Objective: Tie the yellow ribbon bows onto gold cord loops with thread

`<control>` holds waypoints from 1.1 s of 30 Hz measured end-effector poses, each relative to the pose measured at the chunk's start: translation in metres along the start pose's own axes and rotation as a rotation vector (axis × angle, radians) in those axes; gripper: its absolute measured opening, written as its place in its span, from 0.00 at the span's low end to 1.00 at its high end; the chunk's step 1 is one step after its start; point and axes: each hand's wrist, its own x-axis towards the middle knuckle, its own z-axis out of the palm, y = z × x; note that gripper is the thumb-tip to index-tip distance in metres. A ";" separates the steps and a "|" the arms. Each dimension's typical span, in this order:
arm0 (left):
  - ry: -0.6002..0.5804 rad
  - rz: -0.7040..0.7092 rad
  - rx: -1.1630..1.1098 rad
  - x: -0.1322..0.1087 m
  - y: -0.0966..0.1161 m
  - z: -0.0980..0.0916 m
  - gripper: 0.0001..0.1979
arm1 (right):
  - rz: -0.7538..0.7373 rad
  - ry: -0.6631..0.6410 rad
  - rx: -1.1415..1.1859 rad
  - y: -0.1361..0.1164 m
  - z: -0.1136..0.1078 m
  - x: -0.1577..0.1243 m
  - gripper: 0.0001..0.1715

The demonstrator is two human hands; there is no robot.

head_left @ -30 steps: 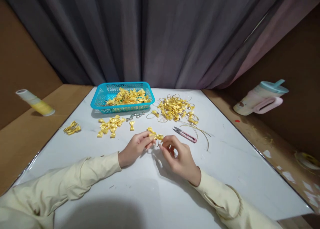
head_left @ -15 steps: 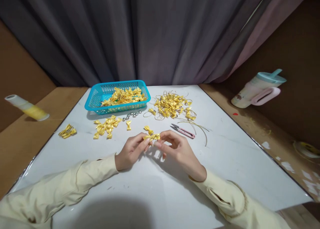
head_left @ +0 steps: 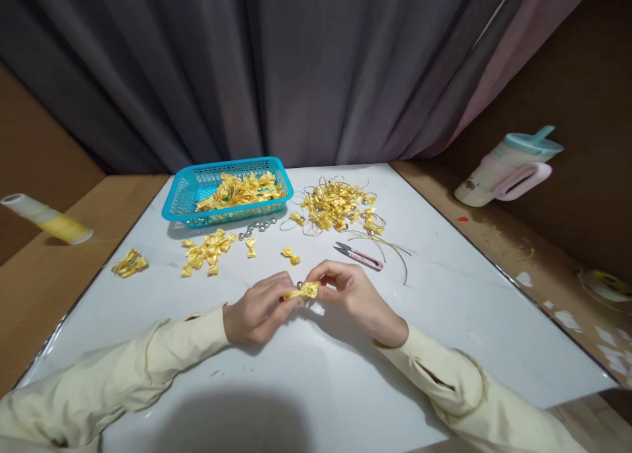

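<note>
Left hand and right hand meet above the near-middle of the white table, both holding one yellow bow. Left thumb and fingers are drawn narrow about its left end; right thumb and forefinger close in a small pinch at its right end. Long axis of the bow: side to side, from one hand to the other, its right end slightly higher than its left. Appearance: shiny, ribbon-like and creased, narrow at the left and fuller at the right, with a small silver bead at its upper edge; the fingers cover both tips, and finer detail is too small to tell.

Beyond the hands lies a single bow, its axis slanting down to the right. Farther left are a group of loose bows and a scatter of silver beads, both in front of a blue basket of yellow pieces. To the right, a heap of looped bows lies beyond pink-handled snips, whose blades point left, and some loose cords.
</note>
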 end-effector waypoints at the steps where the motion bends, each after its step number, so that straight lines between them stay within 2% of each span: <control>1: -0.042 0.047 0.026 0.001 -0.001 -0.001 0.09 | -0.018 -0.022 -0.002 -0.001 -0.001 0.000 0.07; 4: -0.156 0.095 0.107 0.005 0.000 -0.008 0.10 | -0.048 -0.149 0.111 -0.005 -0.008 0.001 0.10; 7: -0.260 0.039 0.139 0.012 0.003 -0.015 0.10 | 0.016 -0.298 0.239 -0.008 -0.015 0.002 0.11; 11: -0.341 0.029 0.100 0.018 0.009 -0.022 0.11 | 0.092 -0.422 0.280 -0.009 -0.022 0.004 0.17; 13: -0.361 0.027 0.078 0.019 0.011 -0.025 0.10 | 0.046 -0.434 0.221 -0.011 -0.023 0.004 0.17; 17: -0.370 0.075 0.068 0.021 0.014 -0.030 0.10 | -0.143 -0.412 -0.065 -0.020 -0.023 0.001 0.09; 20: -0.374 0.050 0.057 0.023 0.016 -0.032 0.10 | -0.219 -0.398 -0.192 -0.024 -0.022 -0.002 0.07; 25: -0.397 0.077 0.081 0.024 0.018 -0.032 0.10 | -0.228 -0.438 -0.148 -0.023 -0.022 -0.002 0.09; 33: -0.382 0.246 0.157 0.024 0.016 -0.030 0.09 | -0.178 -0.416 -0.145 -0.021 -0.021 -0.002 0.11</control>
